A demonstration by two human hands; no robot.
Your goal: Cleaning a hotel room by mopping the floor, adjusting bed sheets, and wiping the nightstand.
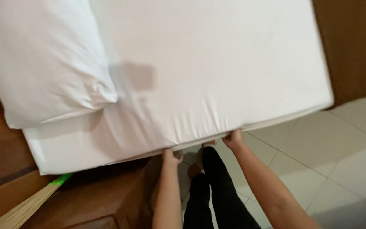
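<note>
A white mattress (217, 68) covered by a white sheet fills the upper view. My left hand (171, 157) grips the near edge of the sheet under the mattress side. Further right, my right hand (233, 138) is closed on the same edge, where the fabric bunches into small creases. A white pillow (43, 59) lies on the mattress at the upper left. My legs in black trousers stand between my forearms.
A brown wooden bed frame (106, 195) shows under the mattress at the lower left. A broom with a green band (30, 203) leans there. Pale floor tiles (344, 161) spread to the right, below a brown wall (356, 46).
</note>
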